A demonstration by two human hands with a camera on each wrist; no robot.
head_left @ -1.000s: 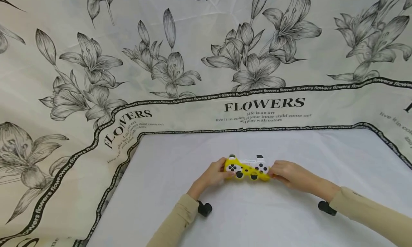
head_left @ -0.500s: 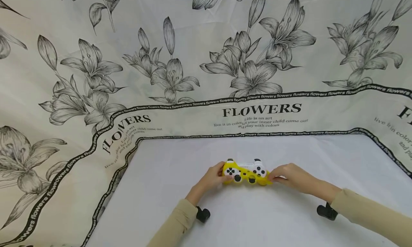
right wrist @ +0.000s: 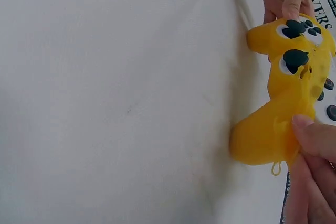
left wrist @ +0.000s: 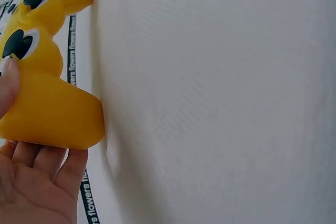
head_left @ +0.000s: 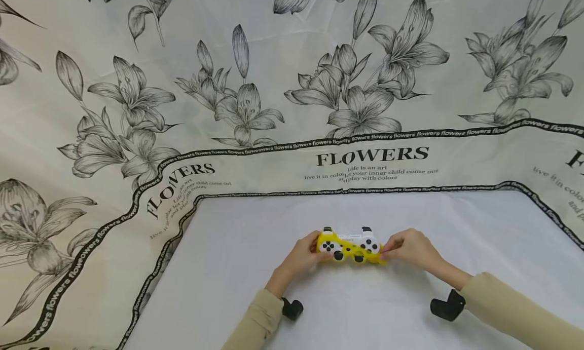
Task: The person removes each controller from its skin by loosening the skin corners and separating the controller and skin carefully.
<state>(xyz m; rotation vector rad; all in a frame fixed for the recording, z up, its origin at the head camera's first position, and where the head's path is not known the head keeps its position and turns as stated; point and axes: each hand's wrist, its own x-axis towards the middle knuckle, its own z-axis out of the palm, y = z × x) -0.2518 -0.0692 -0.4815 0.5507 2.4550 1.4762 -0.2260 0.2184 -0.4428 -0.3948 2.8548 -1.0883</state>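
Observation:
A white game controller [head_left: 369,244] with black buttons and sticks is held just over the white cloth, partly covered by a yellow rubbery sleeve [head_left: 349,248]. The sleeve wraps the left handle and the middle; the upper right face with its buttons is bare white. My left hand [head_left: 301,256] grips the left handle, thumb on the front, fingers underneath, as the left wrist view shows. At the right handle my right hand [head_left: 412,248] pinches the sleeve's edge between thumb and fingers. A small yellow loop [right wrist: 276,168] hangs from the sleeve there in the right wrist view.
White cloth [head_left: 365,309] covers the table surface. Behind and to the left hangs a curtain [head_left: 255,112] printed with lilies and lettering, its black border meeting the table's back edge. A black wrist camera [head_left: 448,305] sits at the right sleeve cuff, another [head_left: 292,308] at the left.
My right hand has shifted its pinch on the sleeve at the right handle, and its wrist has turned, bringing the wrist camera leftward. The left hand keeps its grip. The head view has tilted slightly upward.

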